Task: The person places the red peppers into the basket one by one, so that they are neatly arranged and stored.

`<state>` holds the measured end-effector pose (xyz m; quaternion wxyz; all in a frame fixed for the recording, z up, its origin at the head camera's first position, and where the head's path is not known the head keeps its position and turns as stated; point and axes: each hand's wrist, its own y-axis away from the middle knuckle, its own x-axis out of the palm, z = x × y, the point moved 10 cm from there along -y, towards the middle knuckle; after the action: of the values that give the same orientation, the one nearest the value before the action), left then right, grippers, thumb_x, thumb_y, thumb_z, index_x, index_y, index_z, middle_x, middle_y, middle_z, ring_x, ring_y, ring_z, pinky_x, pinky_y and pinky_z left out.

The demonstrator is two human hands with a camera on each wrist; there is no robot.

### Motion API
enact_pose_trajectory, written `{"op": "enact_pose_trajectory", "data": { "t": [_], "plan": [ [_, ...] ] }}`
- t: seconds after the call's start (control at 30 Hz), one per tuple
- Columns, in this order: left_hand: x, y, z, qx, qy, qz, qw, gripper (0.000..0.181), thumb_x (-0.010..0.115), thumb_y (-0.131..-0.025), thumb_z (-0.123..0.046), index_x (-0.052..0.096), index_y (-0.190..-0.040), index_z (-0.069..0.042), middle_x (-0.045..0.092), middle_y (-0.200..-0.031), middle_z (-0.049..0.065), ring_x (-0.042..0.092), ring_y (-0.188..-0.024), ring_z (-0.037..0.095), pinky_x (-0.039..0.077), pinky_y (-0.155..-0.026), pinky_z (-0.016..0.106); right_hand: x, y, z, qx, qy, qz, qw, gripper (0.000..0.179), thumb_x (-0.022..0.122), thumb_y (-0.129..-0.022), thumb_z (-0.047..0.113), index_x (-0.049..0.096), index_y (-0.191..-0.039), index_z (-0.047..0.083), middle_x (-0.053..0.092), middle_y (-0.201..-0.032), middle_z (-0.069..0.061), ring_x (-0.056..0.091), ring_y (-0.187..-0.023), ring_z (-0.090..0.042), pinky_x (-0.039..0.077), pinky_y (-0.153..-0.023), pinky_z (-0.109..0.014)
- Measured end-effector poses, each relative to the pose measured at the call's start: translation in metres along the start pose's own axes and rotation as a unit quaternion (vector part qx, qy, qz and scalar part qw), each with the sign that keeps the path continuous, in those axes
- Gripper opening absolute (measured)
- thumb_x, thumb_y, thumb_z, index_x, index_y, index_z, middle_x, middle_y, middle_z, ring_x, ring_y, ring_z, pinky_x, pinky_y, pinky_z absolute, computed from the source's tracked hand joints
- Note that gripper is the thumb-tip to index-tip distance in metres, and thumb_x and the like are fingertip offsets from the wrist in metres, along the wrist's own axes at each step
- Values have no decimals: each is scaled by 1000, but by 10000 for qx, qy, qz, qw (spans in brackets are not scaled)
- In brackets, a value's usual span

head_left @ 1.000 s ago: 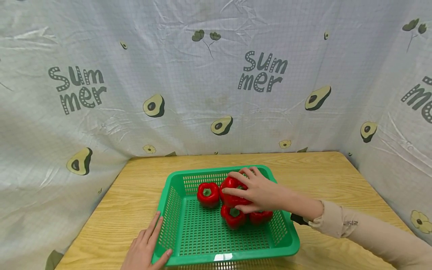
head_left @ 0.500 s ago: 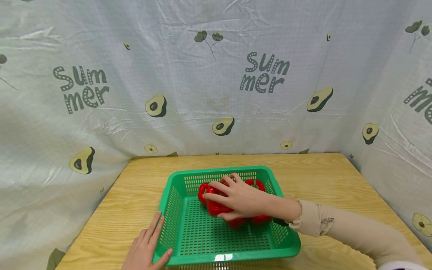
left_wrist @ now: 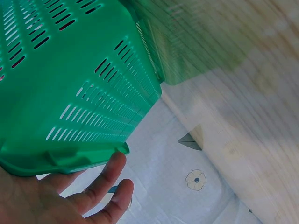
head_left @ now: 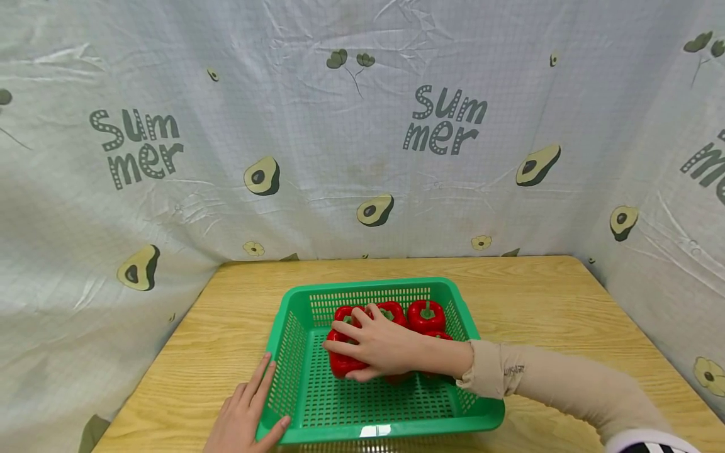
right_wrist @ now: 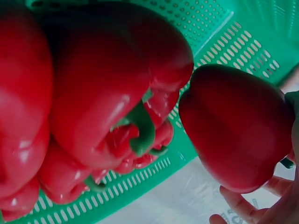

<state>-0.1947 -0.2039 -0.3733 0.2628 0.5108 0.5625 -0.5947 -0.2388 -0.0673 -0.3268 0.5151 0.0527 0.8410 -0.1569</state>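
Observation:
A green plastic basket [head_left: 323, 434] holds several red bell peppers. My right hand [head_left: 385, 346] grips one bell pepper [head_left: 340, 365] from above, over the left part of the group. In the right wrist view this pepper [right_wrist: 238, 126] is pinched at the right edge, apart from the clustered ones. Part of the cluster in the head view is hidden under my hand and forearm. On the basket's left rim lies my left hand [head_left: 243, 409], fingers extended. The left wrist view shows its fingers [left_wrist: 105, 177] straight along the rim, beside the perforated wall [left_wrist: 56, 70].
Other red peppers sit at the basket's back right [head_left: 426, 316] and back middle [head_left: 393, 309]. The basket stands on a wooden table [head_left: 527, 296]. A pale curtain [head_left: 317, 145] with avocado prints surrounds the table at the back and sides.
My right hand has moved left and toward the basket's front with the pepper. Peppers at the back middle and back right have come into view. My left hand has stayed on the rim.

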Motion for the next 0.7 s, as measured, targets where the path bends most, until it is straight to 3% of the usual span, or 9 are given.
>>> {"op": "enact_pose_trajectory", "data": {
  "t": [0.43, 0.7],
  "plan": [
    [2, -2, 1, -77, -417, 322, 9986, 81, 61, -73, -54, 39, -135, -8, 30, -144, 1, 51, -84, 17, 41, -62, 35, 28, -7, 1, 210, -73, 617, 9978, 53, 37, -88, 57, 38, -133, 30, 45, -129, 1, 44, -105, -22, 43, -79, -44],
    [2, -1, 1, -88, -490, 300, 9983, 81, 60, -72, -55, 40, -134, -7, 30, -144, 0, 50, -82, 16, 38, -60, 34, 36, -6, 1, 248, -100, 557, 9981, 52, 41, -86, 56, 43, -131, 28, 46, -127, -1, 45, -105, -24, 45, -79, -48]
  ]
}}
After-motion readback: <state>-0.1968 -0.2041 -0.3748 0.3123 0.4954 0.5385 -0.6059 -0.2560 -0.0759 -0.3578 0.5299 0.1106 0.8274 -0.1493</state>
